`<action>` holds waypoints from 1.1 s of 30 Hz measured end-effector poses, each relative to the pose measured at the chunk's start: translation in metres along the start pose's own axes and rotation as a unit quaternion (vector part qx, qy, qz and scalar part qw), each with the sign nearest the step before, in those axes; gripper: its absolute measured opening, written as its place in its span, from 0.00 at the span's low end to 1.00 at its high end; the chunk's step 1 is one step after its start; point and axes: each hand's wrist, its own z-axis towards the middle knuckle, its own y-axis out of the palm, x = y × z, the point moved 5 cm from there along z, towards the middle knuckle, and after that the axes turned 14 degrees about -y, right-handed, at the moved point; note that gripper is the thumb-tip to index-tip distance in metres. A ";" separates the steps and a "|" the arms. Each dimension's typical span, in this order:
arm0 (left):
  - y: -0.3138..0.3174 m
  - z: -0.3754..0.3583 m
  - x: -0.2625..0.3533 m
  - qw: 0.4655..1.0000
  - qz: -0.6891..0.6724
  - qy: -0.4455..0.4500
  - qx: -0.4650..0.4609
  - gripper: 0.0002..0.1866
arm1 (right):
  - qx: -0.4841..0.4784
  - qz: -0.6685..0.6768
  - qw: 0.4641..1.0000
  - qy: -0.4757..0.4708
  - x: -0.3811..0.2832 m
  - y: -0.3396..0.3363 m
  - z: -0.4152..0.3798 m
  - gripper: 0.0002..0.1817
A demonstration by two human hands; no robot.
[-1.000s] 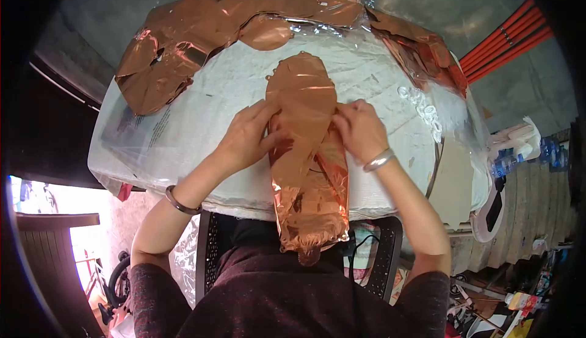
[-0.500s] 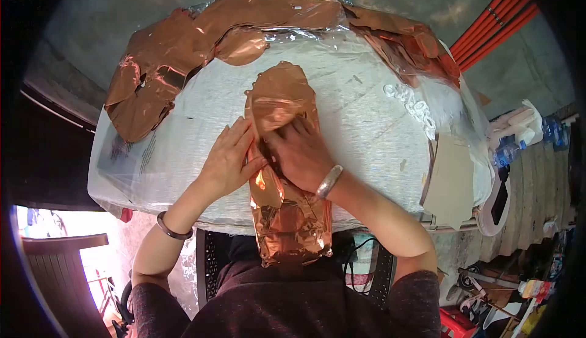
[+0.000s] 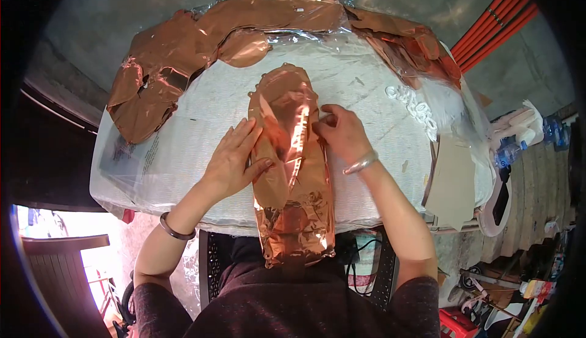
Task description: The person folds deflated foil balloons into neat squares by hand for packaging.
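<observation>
A flat copper-coloured foil balloon (image 3: 311, 182) lies lengthwise in front of me, its near end hanging over the table edge toward my lap. A loose flap is folded over along its middle, with a bright crease. My left hand (image 3: 232, 158) rests on the balloon's left edge, fingers stretched out and thumb apart on the foil. At the right edge, my right hand (image 3: 345, 133) has thumb and forefinger pinched together on the foil; the exact grip is partly hidden by the fingers.
More copper foil balloons (image 3: 177, 42) lie in an arc along the table's far side, some under clear plastic. White curled pieces (image 3: 415, 109) and a beige card (image 3: 450, 179) lie on the right. Orange tubes (image 3: 494, 24) stand beyond the white-covered table (image 3: 366, 173).
My right hand has come out from the balloon's middle fold and moved right to its edge. The upper foil flap has shifted and now shows a shiny crease. My left hand stays almost in place.
</observation>
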 end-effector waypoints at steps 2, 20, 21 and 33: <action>-0.002 0.000 0.001 1.000 -0.001 0.004 0.004 0.37 | -0.035 0.120 0.988 0.087 0.036 0.013 0.010 0.21; -0.010 0.002 0.007 1.000 -0.027 0.012 0.010 0.36 | -0.105 0.334 0.902 0.254 0.058 0.034 0.072 0.09; -0.013 0.005 0.005 0.996 -0.084 0.014 0.004 0.35 | -0.109 0.324 0.905 0.253 0.047 0.032 0.072 0.07; -0.032 0.172 0.075 0.977 0.084 0.184 -0.061 0.19 | -0.036 0.151 0.986 0.056 0.068 0.045 0.071 0.09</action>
